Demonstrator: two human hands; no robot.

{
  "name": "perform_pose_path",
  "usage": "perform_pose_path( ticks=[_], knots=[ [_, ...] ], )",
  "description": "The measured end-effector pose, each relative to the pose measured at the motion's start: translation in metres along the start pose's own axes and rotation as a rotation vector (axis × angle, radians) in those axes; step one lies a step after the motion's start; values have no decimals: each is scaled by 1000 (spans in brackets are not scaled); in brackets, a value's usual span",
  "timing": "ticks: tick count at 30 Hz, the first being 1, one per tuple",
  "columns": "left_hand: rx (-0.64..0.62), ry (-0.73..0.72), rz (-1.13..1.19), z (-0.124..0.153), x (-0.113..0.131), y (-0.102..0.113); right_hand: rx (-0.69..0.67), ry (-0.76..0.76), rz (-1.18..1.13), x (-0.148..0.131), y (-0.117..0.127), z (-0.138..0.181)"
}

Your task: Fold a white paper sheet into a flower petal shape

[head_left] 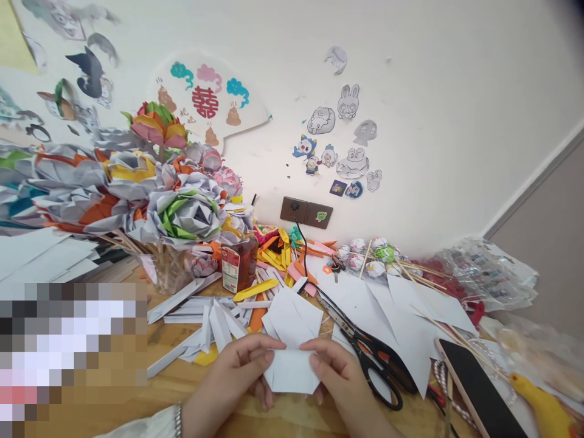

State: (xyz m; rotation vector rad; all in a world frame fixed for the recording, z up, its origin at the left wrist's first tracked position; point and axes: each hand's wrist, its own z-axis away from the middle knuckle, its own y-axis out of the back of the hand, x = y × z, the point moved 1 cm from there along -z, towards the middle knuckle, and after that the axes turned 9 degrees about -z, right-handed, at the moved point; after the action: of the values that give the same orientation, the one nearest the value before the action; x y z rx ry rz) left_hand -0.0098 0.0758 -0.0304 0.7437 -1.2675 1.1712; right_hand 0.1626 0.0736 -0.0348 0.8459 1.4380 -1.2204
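Observation:
Between my two hands is a sheet of white paper (292, 372), partly folded, low in the middle of the head view. My left hand (241, 368) pinches its left edge between thumb and fingers. At the right edge, my right hand (335, 371) grips it the same way, thumb on top. Just beyond the fingertips is white paper with an angular outline (294, 313); whether it joins the held sheet I cannot tell. Black-handled scissors (371, 350) lie to the right of my right hand. Left of my left hand are folded white paper strips (201, 310).
Folded paper flowers (182, 213) stand in a clear vase (171, 267) at the left. Behind the strips is a bottle with amber contents (238, 264). White sheets (374, 310), a phone (483, 389) and plastic bags (488, 271) lie rightward. A cable (303, 243) hangs from the wall socket (305, 212).

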Motion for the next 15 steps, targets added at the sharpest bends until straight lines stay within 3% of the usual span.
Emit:
perform_pose_path(
  ticks=[15],
  knots=[
    [-42,-2,-90,2,7,-4,8,79,115,-1,3,2]
  ],
)
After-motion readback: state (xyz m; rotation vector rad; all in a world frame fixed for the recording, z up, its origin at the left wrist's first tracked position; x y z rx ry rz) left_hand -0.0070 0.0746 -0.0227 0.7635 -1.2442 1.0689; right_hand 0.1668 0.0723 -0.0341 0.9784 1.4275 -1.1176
